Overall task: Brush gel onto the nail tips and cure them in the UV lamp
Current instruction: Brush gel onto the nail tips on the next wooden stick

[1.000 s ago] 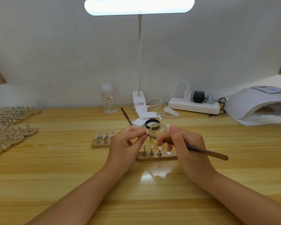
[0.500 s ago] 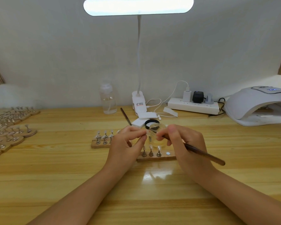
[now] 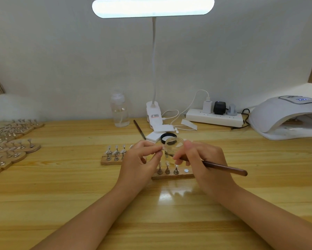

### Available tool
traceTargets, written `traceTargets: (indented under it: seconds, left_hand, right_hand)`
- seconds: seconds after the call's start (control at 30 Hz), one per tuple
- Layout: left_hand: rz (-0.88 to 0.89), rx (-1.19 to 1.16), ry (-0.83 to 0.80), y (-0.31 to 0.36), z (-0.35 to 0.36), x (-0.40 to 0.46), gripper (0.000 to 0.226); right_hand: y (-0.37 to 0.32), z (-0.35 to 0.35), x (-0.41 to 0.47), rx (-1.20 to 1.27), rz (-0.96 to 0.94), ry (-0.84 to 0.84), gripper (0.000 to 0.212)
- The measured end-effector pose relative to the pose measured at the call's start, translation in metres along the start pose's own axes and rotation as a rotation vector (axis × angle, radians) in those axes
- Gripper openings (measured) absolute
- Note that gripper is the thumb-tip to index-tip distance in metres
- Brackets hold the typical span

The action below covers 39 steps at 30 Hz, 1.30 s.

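Wooden-handled brush [image 3: 223, 167] pinched in the right hand [image 3: 203, 159], nail tip [image 3: 163, 147] pinched by the left hand [image 3: 140, 157]; brushing underway (three tips [image 3: 167, 164] below wait, curing undone).

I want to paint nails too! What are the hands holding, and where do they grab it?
The right hand grips a brown brush near its front end, handle sticking out right. The left hand pinches something small and pale at its fingertips; what it is cannot be told.

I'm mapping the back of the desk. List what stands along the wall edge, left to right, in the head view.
Clear bottle → desk lamp's clip base → power strip → UV lamp.
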State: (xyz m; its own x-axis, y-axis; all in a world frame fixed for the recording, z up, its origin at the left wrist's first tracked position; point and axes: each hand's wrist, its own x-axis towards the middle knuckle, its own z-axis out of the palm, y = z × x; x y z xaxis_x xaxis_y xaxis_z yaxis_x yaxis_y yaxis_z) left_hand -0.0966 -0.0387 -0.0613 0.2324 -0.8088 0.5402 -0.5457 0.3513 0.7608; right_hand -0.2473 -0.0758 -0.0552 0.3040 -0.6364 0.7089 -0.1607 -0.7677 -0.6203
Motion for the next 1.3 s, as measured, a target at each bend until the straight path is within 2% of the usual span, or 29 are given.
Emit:
traceTargets:
  seconds: [0.07,0.23,0.4,0.53,0.67,0.83,0.97,1.17,1.3]
  left_hand:
    - [-0.006,-0.003,0.0,0.0001,0.0,-0.0002,0.038]
    - [-0.005,-0.008,0.0,0.0004,0.0004,0.0001,0.038]
    - [0.002,0.003,0.001,0.0005,0.0002,-0.0003,0.038]
    - [0.018,0.006,-0.001,-0.0001,0.0004,-0.0004,0.039]
    - [0.022,0.011,0.001,-0.0016,0.0005,-0.0001,0.039]
    - [0.026,-0.002,0.002,-0.0022,0.0007,-0.0001,0.038]
    - [0.023,0.002,-0.003,-0.0017,0.0008,0.0003,0.036]
    - [0.044,-0.002,-0.007,-0.0019,0.0,0.0002,0.035]
    - [0.04,-0.006,-0.003,-0.0023,0.0002,0.0005,0.033]
  right_hand:
    - [0.0009,-0.0013,-0.0001,0.041,0.0,0.027,0.05]
    - [-0.0012,0.0002,0.0033,-0.091,-0.054,-0.022,0.043]
    - [-0.0001,-0.0029,0.0015,0.018,-0.022,0.037,0.051]
    - [-0.0024,-0.0019,0.0037,-0.108,-0.078,-0.009,0.044]
    - [0.0004,-0.003,0.0009,0.003,-0.013,0.02,0.053]
    - [-0.001,-0.0019,0.003,-0.048,-0.054,0.007,0.046]
    - [0.0006,-0.0024,0.0001,0.059,0.02,0.009,0.052]
    - [-0.0042,-0.0032,0.0026,0.011,0.014,-0.007,0.039]
    - [-0.0027,-0.0045,-0.0011,0.133,0.076,0.017,0.046]
